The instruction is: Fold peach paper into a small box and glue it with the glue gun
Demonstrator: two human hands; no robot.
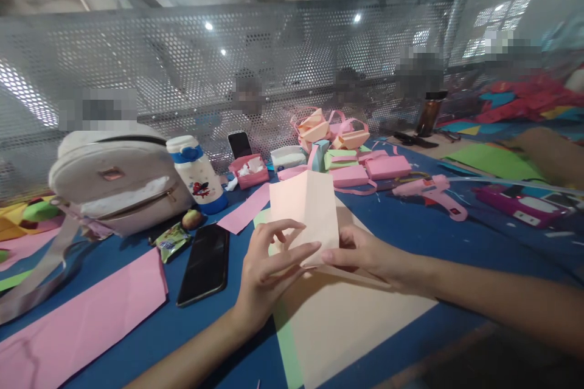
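Note:
A folded piece of cream paper [308, 203] stands raised between my hands, creased down its length. My right hand [365, 253] grips its lower right edge, thumb in front and fingers behind. My left hand [271, 264] lies along its lower left side with fingers apart, the fingertips touching the paper's front. Under both hands lies a large cream sheet [347, 322], with a green sheet [288, 346] showing along its left edge. Part of the folded paper's bottom is hidden by my fingers.
Left are a pink sheet [104, 316], phone [204, 264], white backpack [123, 179] and water bottle [198, 176]. Behind stand several small paper bags [349, 176]. A pink glue gun [431, 191] and purple power strip [524, 203] lie right on the blue table [483, 255].

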